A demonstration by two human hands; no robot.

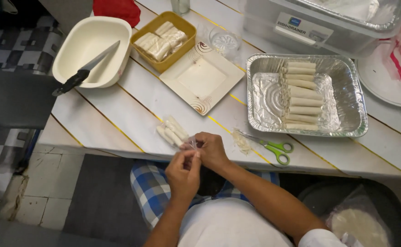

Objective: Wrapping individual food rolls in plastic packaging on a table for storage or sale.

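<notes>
Head view shows the left hand [183, 173] and right hand [211, 150], at lower centre, both pinched on a clear plastic wrapper [191, 144] beside the wrapped white rolls [172, 131] at the table [118, 105] edge; grip thin film close, peel evenly.

Knife [87, 68] across cream basin [74, 58]
</notes>
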